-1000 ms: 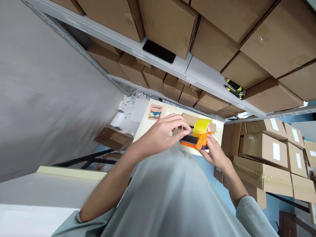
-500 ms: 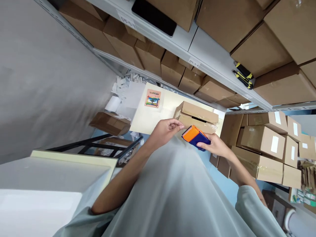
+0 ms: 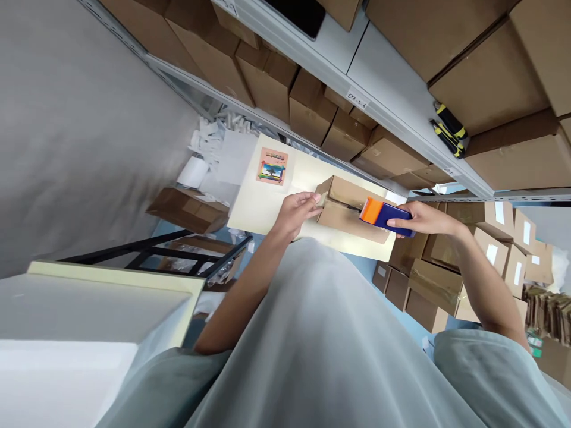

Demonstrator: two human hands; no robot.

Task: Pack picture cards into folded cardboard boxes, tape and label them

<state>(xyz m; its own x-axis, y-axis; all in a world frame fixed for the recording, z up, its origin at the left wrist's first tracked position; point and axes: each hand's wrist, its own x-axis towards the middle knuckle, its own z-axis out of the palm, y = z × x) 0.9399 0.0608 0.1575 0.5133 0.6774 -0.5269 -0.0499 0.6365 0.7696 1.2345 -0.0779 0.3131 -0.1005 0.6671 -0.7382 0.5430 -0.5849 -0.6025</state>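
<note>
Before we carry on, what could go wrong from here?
The cardboard box shows a dark gap along its top, so it could close unevenly. The left hand is at the box's left end and might get scraped if the blue-and-orange tape dispenser in the right hand slips that way. The yellow-and-black cutters lie near the edge of the shelf and could fall if knocked.

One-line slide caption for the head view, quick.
Right hand holds an orange-and-blue tape dispenser at a cardboard box; left hand at the box's left end.

Forearms (image 3: 250, 291) stretched forward; left hand (image 3: 297, 214) curled, pinching; right hand (image 3: 414, 219) gripping, well apart from left
</note>
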